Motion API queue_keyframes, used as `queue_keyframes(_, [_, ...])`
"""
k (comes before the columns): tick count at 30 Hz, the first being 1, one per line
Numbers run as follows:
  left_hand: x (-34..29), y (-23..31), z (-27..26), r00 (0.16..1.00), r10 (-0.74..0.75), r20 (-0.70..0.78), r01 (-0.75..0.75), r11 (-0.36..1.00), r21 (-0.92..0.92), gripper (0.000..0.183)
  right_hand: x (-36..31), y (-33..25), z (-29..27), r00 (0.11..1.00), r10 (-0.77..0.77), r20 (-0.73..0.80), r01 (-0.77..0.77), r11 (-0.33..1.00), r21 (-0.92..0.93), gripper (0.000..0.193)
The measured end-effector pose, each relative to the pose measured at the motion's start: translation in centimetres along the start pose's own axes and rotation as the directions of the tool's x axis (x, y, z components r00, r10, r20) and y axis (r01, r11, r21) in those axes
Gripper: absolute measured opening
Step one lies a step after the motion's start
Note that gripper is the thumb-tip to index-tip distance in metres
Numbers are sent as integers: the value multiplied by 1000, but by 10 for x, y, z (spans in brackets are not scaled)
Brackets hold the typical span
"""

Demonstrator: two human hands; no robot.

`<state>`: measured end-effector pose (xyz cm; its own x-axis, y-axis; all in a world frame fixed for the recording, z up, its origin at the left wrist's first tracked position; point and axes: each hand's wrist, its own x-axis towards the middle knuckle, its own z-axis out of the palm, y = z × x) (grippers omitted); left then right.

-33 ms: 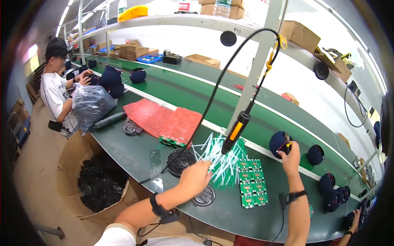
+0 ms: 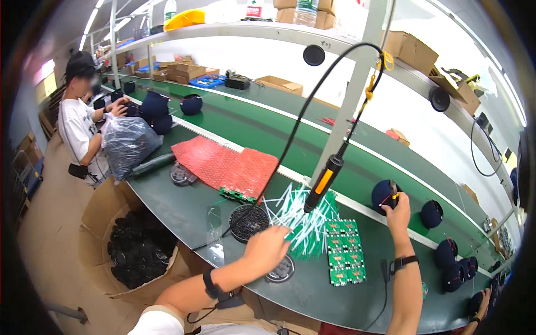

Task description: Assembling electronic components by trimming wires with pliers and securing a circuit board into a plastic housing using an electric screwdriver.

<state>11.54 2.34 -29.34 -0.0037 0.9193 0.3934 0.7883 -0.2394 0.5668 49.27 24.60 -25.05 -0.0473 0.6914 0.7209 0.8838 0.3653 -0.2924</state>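
While the green workbench (image 2: 184,212) runs beneath shelving, your left hand (image 2: 268,248) reaches loosely curled over white tubes (image 2: 304,220); your right hand (image 2: 397,209) grips a dark round cap (image 2: 382,195).

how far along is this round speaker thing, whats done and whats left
Done: several dark blue domed units already sit along the belt to the right. In hand: the right hand presses a small tool onto one dark blue dome, while the left hand reaches into the pile of white ties. Left: green circuit boards unused, a round black grille on the bench, and a cardboard box of black parts.
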Motion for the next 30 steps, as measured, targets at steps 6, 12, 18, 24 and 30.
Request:
queue_keyframes(6, [-64, 7, -12, 999, -44, -15, 39, 966, -257, 22, 33, 71, 54, 966, 243, 85, -222, 953, -207, 52])
queue_keyframes(12, [-72, 0, -3, 990, -62, -130, 19, 952, -305, 14, 16, 72, 30, 992, -101, -81, 91, 989, -117, 41])
queue_keyframes(18, [-71, -2, -1, 989, 39, -141, -73, 967, -243, 16, -75, 54, -31, 894, 246, 374, -118, 935, -334, 42])
queue_keyframes(24, [-71, -1, -3, 978, 63, -197, -113, 961, -251, 16, -109, 42, -54, 900, 236, 365, -10, 851, -525, 49])
queue_keyframes(30, [-72, 0, 0, 968, 151, -201, -182, 973, -144, 15, -125, 21, -51, 887, 143, 439, 6, 947, -321, 61])
